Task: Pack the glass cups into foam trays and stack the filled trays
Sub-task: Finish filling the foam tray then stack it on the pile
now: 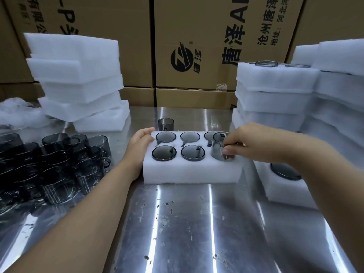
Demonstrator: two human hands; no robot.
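Observation:
A white foam tray (pixel 189 172) with six round holes lies on the steel table in front of me. Several smoked-glass cups sit sunk in its holes. My right hand (pixel 242 143) grips one more smoked-glass cup (pixel 217 148) by its upper side, standing partway down in the tray's near right hole. My left hand (pixel 140 138) holds the tray's far left corner, fingers curled over its edge. One loose cup (pixel 166 124) stands on the table just behind the tray.
A crowd of loose smoked-glass cups (pixel 53 164) fills the table's left side. A stack of empty foam trays (pixel 78 79) rises at the back left. Filled trays are stacked at the right (pixel 275 91), another tray (pixel 285 186) lies lower right. Cardboard boxes (pixel 197 46) wall the back.

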